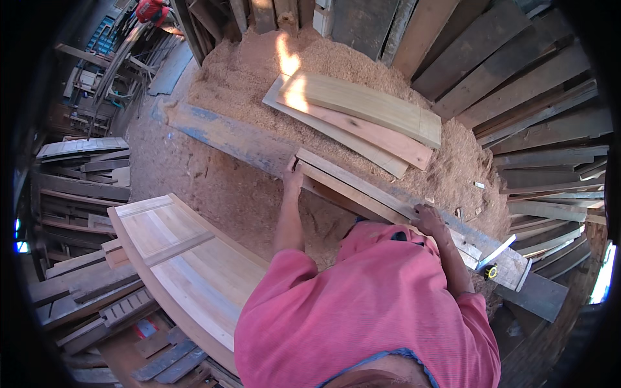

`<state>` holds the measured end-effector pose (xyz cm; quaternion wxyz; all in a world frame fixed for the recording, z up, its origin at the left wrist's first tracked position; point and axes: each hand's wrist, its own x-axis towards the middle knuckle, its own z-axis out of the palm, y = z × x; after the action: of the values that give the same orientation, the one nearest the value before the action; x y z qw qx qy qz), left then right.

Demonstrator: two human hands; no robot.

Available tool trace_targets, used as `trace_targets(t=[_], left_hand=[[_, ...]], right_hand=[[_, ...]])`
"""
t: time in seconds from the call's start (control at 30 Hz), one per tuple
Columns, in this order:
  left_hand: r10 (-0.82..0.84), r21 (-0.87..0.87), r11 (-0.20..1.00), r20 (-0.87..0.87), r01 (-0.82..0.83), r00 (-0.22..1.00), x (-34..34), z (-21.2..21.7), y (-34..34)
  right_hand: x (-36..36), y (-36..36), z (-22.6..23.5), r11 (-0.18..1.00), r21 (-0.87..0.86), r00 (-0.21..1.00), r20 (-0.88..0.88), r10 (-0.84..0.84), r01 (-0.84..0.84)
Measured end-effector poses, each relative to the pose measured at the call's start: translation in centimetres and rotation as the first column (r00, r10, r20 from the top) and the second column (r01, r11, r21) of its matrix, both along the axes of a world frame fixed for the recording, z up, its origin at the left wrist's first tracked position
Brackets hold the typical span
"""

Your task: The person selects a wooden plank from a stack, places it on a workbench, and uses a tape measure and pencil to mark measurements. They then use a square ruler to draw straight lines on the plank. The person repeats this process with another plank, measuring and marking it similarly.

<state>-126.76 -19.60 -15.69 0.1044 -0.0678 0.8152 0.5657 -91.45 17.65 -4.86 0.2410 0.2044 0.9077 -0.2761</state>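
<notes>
Two long, narrow pale wooden boards [362, 185] lie side by side along the bench plank, with a dark gap between them. My left hand [293, 176] grips their far left end, thumb and fingers bent around the end edge. Farther right, my right hand [429, 221] holds the same boards from above, its fingers curled over the edge. The boards rest on a long worn bench plank [226, 137] with patches of blue paint. A yellow and black tape measure [491, 271] sits at the right part of the bench, beside some pale offcuts.
Beyond the bench, several planed boards [369, 107] are stacked on a heap of wood shavings [349, 58]. A panelled wooden door [187, 258] leans at my left. Planks [543, 123] stand along the right side, and more timber [84, 187] is piled at the left. Another person in red [151, 11] shows at the far left.
</notes>
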Motion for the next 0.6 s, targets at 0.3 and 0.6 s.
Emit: trace_targets(t=[0.3,0.6], left_hand=[[-0.126,0.041,0.991,0.020,0.125,0.992,-0.7,0.8,-1.7],[-0.144,0.020,0.989,0.008,0.144,0.990,0.3,1.7,-1.2]], right_hand=[[0.6,0.7,0.1,0.997,-0.034,0.997,0.010,-0.073,0.074],[1.7,1.3,0.5,0.996,-0.012,0.996,0.003,-0.088,0.088]])
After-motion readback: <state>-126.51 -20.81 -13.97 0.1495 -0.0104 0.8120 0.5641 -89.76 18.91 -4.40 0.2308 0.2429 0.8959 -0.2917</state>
